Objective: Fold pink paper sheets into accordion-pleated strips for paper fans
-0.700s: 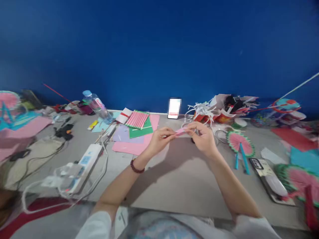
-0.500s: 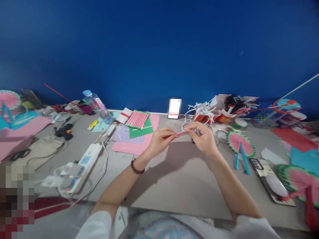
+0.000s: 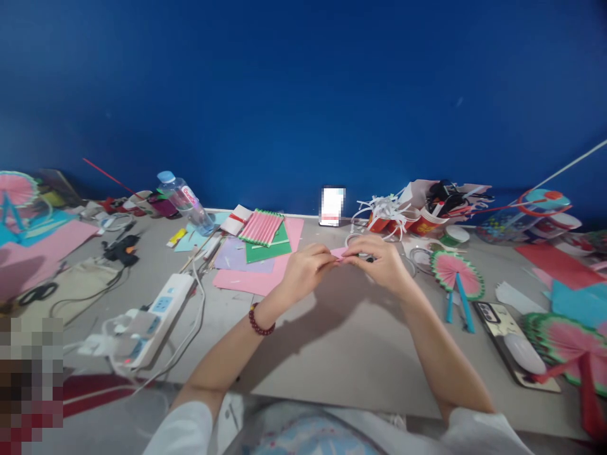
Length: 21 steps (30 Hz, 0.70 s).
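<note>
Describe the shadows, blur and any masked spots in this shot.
Head view: the left hand and right hand, pinching a pink paper strip, throw a soft shadow beneath them on the grey board; mosaic blocks mask a small upright item and the lower left corner; wide-angle distortion bends the far edges.

Below my left grip (image 3: 303, 268), a bracelet (image 3: 260, 320) of dark red beads circles the wrist. White left sleeve (image 3: 183, 430) at seven o'clock, white right sleeve (image 3: 484, 433) at five, forearms bare; pale blue patterned top (image 3: 308, 439) at six.
</note>
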{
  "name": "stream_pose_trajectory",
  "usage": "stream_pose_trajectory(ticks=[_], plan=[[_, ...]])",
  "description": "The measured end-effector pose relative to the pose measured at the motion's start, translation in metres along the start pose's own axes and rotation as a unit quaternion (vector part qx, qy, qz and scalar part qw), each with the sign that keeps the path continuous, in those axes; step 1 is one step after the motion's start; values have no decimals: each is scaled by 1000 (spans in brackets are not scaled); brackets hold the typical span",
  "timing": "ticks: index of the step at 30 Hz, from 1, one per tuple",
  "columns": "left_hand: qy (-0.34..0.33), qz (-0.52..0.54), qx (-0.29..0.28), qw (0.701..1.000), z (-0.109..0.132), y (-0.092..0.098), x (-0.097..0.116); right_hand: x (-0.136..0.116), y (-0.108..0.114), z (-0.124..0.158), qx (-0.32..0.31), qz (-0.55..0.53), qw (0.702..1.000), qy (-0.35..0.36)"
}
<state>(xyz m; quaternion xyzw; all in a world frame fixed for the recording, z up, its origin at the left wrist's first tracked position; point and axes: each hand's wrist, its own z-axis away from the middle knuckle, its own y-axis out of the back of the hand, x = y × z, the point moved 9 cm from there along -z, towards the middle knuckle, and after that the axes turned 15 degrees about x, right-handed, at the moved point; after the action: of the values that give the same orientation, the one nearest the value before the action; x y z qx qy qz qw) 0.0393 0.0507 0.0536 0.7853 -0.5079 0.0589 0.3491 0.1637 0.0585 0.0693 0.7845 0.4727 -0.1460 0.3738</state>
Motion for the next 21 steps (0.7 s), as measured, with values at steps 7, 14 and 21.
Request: stream_pose_trajectory(ticks=[7, 14, 21], plan=[[74, 6, -78, 994, -4, 3, -15, -2, 1, 0, -14, 46, 999, 26], [87, 8, -85, 993, -9, 9, -19, 1, 2, 0, -5, 37, 999, 28], [32, -26, -83, 996, -8, 7, -10, 5, 0, 1, -14, 43, 999, 10]])
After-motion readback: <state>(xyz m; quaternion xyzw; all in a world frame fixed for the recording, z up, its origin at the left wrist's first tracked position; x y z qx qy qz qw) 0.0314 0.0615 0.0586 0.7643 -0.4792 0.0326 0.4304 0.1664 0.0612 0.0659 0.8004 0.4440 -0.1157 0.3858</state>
